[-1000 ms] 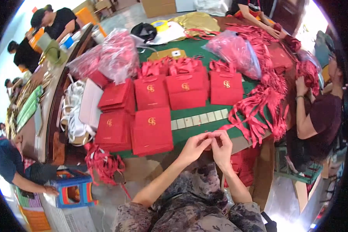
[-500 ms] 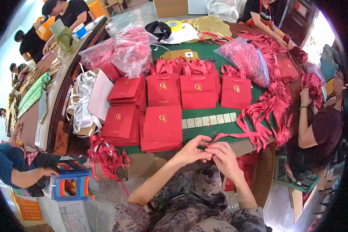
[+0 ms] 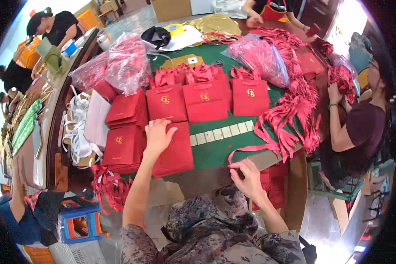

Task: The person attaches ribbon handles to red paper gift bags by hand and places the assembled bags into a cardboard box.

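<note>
My left hand (image 3: 158,137) lies with thumb and fingers apart on the front stack of small red paper bags (image 3: 178,154), its fingertips at the stack's far edge. At the table's front edge my right hand (image 3: 248,177) pinches the end of a red ribbon (image 3: 254,148). This ribbon curves over the green table mat to a heap of red ribbons (image 3: 290,119) on the right. Beside my left hand is another stack of red bags (image 3: 122,147). Behind stand red bags with ribbon handles (image 3: 249,102), bearing gold emblems.
A row of pale cards (image 3: 222,133) lies on the green mat (image 3: 211,159). Clear plastic bags of red ribbon (image 3: 259,59) sit farther back. White straps (image 3: 81,132) fill a box at left, above a hanging red ribbon bundle (image 3: 112,187). A co-worker (image 3: 361,114) sits at right, handling ribbons.
My left hand has let go of the ribbon end and moved left and forward onto the red bag stack. My right hand keeps its pinch, slightly lower. The view has shifted.
</note>
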Demonstrator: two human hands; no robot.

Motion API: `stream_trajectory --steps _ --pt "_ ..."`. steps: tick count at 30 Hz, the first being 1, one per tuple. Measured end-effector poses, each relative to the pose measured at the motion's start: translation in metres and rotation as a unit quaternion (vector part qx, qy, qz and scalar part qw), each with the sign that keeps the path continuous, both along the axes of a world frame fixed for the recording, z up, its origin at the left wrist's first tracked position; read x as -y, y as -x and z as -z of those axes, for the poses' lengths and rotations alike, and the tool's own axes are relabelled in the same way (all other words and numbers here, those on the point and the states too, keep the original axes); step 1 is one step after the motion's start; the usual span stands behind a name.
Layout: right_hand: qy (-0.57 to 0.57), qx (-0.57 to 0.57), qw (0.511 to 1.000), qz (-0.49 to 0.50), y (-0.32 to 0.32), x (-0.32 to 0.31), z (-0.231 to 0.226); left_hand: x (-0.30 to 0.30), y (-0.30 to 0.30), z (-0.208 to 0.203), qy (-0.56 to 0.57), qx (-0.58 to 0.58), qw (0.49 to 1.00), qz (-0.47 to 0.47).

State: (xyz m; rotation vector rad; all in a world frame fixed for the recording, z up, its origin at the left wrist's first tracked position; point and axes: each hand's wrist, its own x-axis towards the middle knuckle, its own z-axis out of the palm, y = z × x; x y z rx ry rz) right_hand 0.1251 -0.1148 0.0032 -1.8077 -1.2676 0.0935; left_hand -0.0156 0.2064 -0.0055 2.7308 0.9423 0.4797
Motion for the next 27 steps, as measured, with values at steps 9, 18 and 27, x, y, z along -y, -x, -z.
stream_trajectory --steps 9,18,27 --pt "-0.029 -0.007 0.999 0.021 -0.002 0.006 -0.006 0.050 -0.012 -0.045 -0.064 0.110 0.992 0.023" --pt "-0.023 -0.129 0.990 0.051 0.010 0.010 -0.020 0.129 -0.036 -0.049 0.167 0.065 0.969 0.168" --pt "-0.035 -0.174 0.976 0.123 0.014 -0.008 -0.010 0.147 -0.040 -0.050 0.377 0.037 0.909 0.172"
